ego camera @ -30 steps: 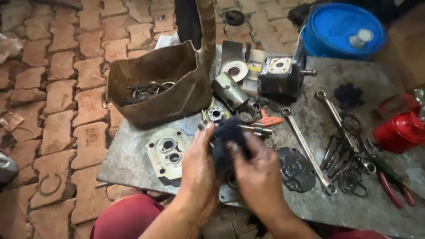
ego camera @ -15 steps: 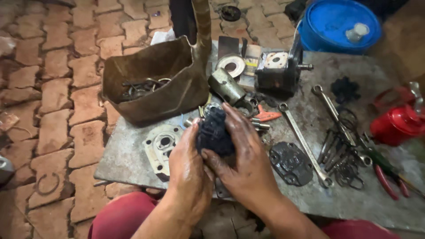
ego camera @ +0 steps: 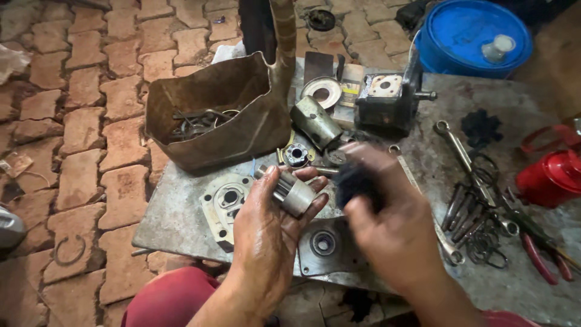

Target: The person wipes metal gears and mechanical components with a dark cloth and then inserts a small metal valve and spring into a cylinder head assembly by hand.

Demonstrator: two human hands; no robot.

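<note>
My left hand holds a grey metal gear shaft in its palm, lying across the fingers over a metal slab. My right hand, blurred by motion, grips a dark rag just right of the shaft. A round-holed metal plate lies under both hands. A flanged pump cover lies left of my left hand.
A cut brown container with rings and scrap parts stands at the back left. A pump housing, a cylinder, spanners, red pliers, a red can and a blue drum surround the slab. Brick paving lies left.
The rag was wrapped over the part in both hands. Now my right hand has pulled the rag away to the right, leaving the gear shaft bare in my left palm.
</note>
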